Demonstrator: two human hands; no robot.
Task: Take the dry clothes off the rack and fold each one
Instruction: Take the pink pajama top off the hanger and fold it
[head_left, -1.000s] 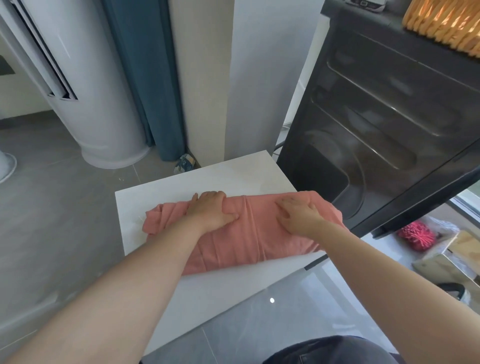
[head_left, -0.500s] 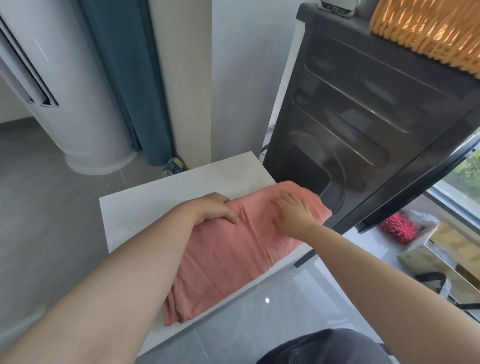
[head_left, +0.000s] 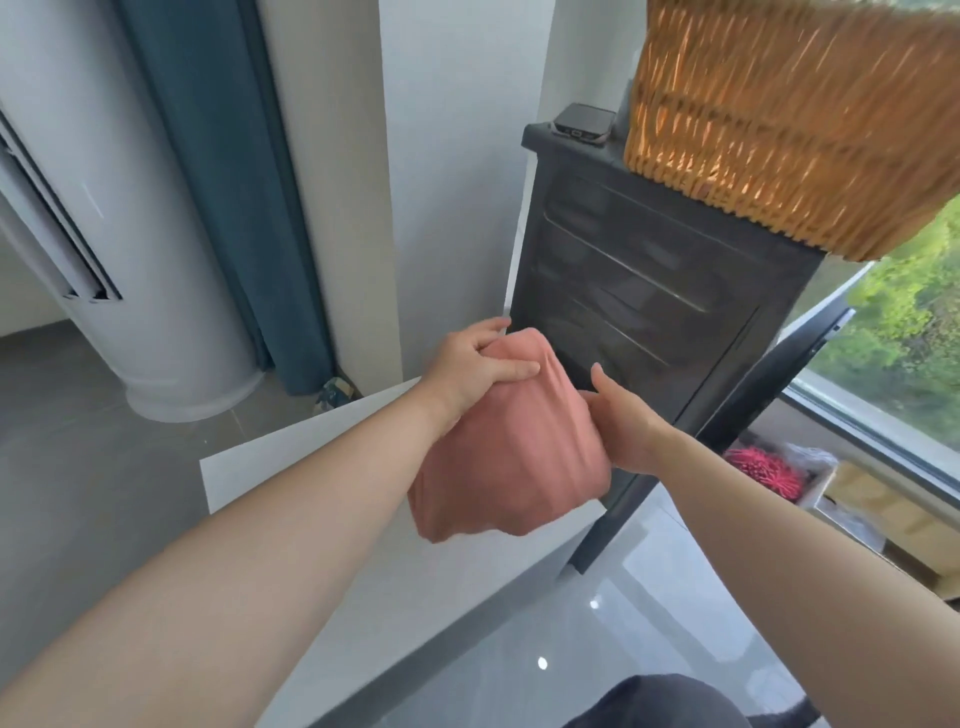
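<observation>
A folded pink garment (head_left: 514, 457) hangs in the air above the white table (head_left: 270, 467), lifted clear of its top. My left hand (head_left: 478, 364) grips the garment's upper edge, thumb across the front of the cloth. My right hand (head_left: 623, 421) holds its right side, fingers tucked under and behind the fabric. The lower part of the garment droops toward the table. No drying rack shows in this view.
A dark grey cabinet (head_left: 654, 291) stands right behind the garment, with a wicker basket (head_left: 789, 119) and a phone (head_left: 582, 124) on top. A white floor-standing air conditioner (head_left: 135, 249) and a blue curtain (head_left: 223, 182) are at the left. Boxes and a red object (head_left: 763, 473) lie by the window.
The garment lay flat on the table under both palms, then was folded over. Now both hands have closed on it and raised it off the table, and the view has tilted upward.
</observation>
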